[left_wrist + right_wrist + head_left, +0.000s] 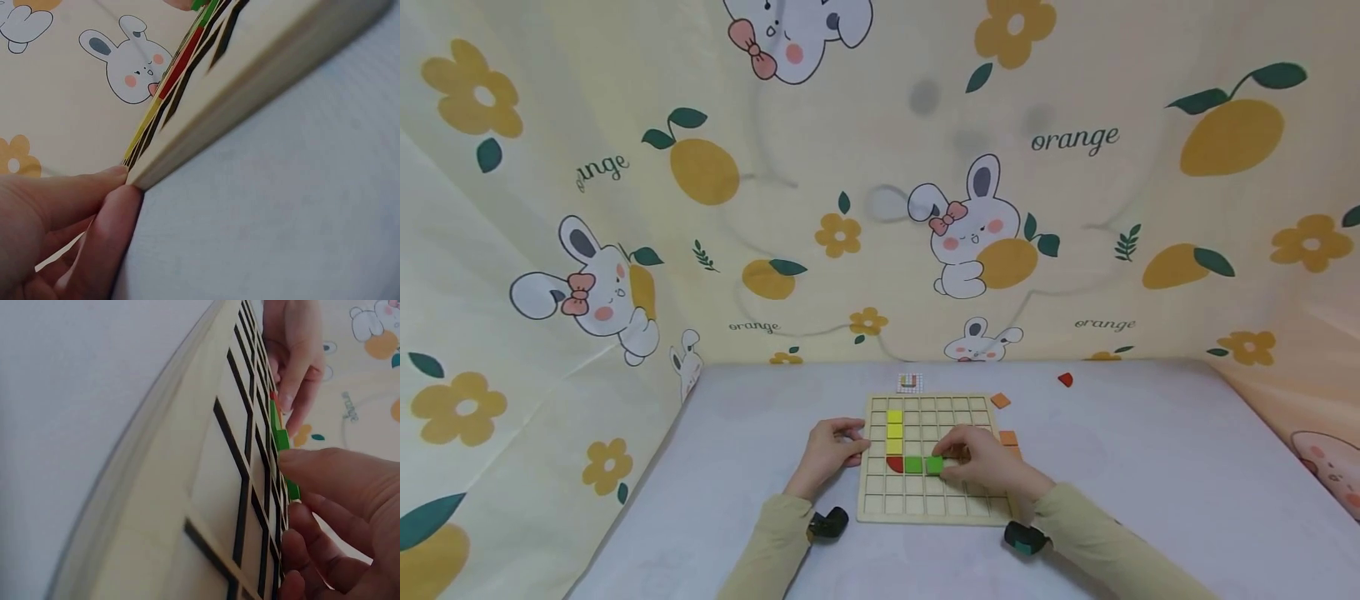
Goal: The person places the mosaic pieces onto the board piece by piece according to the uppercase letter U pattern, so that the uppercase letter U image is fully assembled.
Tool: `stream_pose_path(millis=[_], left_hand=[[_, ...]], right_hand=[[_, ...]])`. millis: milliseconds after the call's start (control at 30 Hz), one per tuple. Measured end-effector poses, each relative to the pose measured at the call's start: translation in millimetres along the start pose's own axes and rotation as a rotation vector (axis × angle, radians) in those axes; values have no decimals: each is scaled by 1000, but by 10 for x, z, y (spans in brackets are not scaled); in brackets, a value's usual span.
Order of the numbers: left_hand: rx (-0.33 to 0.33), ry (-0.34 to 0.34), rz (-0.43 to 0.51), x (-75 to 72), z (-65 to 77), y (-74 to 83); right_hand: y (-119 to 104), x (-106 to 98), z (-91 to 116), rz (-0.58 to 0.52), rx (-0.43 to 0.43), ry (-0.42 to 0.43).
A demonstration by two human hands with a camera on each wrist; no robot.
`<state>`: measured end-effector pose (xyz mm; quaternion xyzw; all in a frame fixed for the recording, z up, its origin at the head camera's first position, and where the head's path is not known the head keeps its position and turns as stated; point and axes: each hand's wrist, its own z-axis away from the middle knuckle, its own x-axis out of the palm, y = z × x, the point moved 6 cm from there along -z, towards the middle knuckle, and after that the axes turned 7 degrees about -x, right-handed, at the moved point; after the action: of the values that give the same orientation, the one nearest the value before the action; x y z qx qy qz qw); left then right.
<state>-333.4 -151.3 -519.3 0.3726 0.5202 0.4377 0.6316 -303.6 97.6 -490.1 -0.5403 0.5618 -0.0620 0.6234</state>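
A wooden grid board (955, 505) lies on the table. My left hand (829, 454) grips its left edge between thumb and fingers; the left wrist view shows the fingertips at the board's rim (250, 115). With thumb and fingers, my right hand (985, 461) pinches a green square tile (934, 466) at a grid cell, slightly tilted; whether it is fully seated I cannot tell. Left of it sits another green tile (913, 465), then a red quarter-round tile (895, 464). Several yellow square tiles (894, 432) run up the column above the red one.
Behind the board lies a small pattern card (910, 383). Orange tiles (1001, 401) lie along the board's right side, one partly hidden by my right hand. A loose red quarter-round piece (1065, 380) is farther back right. A printed curtain (865, 283) encloses the table.
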Motion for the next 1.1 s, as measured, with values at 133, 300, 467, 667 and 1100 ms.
stream_pose_path(millis=[133, 300, 467, 667, 1100], left_hand=[[-9, -7, 10, -11, -5, -3], [-8, -9, 11, -11, -3, 4], [-6, -2, 2, -11, 3, 8], [-6, -1, 8, -6, 4, 5], [-10, -2, 9, -4, 18, 21]], right_hand=[[20, 31, -28, 12, 17, 11], [22, 47, -41, 30, 24, 20], [13, 45, -51, 36, 37, 29], [18, 43, -50, 25, 38, 37], [32, -303, 76, -10, 42, 57]])
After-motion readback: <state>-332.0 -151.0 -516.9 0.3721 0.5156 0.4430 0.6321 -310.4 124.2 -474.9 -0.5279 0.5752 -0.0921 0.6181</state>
